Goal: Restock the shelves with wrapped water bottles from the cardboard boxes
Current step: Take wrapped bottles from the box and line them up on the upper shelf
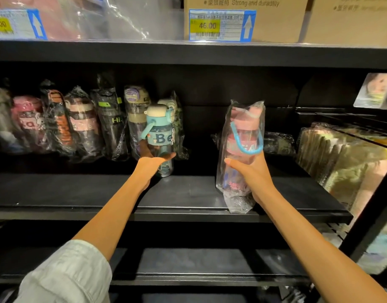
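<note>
Black shelf (188, 193) carries a row of wrapped bottles along its rear left. Left hand (152, 164), fingers curled, holds the blue bottle (159, 136) upright at mid-shelf. Right hand (250, 171) grips the pink wrapped bottle (240, 136), its wrap touching the shelf's front edge.

The left arm wears a pale grey-green sleeve (65, 274) of crinkled cloth, rolled up near the elbow. Both forearms and hands are bare, without rings or watch.

bottle wrap (236, 189): glossy clear plastic | shelf (78, 191): matt black | box (275, 20): cardboard
</note>
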Tool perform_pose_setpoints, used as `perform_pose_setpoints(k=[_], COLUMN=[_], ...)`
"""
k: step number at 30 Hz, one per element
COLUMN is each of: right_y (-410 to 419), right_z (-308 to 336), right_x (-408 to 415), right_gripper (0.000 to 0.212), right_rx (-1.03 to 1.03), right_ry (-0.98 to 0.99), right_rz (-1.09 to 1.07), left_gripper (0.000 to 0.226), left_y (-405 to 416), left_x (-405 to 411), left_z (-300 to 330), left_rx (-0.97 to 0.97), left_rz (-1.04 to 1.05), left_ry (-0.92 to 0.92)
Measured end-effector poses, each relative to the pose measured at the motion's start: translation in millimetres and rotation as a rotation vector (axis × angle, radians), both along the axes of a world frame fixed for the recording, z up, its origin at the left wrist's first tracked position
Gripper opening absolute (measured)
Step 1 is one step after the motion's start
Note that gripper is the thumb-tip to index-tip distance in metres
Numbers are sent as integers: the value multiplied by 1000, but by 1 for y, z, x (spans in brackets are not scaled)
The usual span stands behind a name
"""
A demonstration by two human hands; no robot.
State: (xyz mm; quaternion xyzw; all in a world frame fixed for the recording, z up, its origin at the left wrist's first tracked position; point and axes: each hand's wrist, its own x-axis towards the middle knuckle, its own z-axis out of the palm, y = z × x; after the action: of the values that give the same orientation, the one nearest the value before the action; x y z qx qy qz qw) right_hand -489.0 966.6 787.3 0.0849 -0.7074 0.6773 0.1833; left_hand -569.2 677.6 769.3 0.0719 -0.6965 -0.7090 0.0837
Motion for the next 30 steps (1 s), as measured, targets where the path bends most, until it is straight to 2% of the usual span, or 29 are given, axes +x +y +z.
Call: perform_pose_setpoints(k=[2, 5, 9, 14, 16, 20, 26, 30], right_y=[-7, -27, -48, -72, -83, -108, -131, -138], right_z=[5, 8, -2, -7, -9, -14, -15, -14], right_x=[0, -7, -31, -45, -44, -40, -49, -56], right_gripper=[41, 20, 31, 17, 17, 26, 34, 39], right_rx=[54, 87, 66, 32, 39, 26, 61, 103], right_ry=[10, 1, -60, -97, -84, -20, -78, -158], right_rz=[51, 63, 48, 45, 92, 185, 199, 193], left_gripper=[89, 93, 101, 110, 106, 79, 86, 78], left_y=[0, -2, -3, -7, -9, -5, -13, -19], left_x=[-2, -7, -7, -12, -15, -12, -13, -12], left_z=[-2, -4, 2, 4, 2, 9, 6, 2], left_rx=[-11, -17, -113, -154, -147, -153, -156, -163], left_rz=[-2, 13, 62, 72, 58, 45, 41, 72], left_ry=[22, 42, 145, 235, 257, 327, 331, 347])
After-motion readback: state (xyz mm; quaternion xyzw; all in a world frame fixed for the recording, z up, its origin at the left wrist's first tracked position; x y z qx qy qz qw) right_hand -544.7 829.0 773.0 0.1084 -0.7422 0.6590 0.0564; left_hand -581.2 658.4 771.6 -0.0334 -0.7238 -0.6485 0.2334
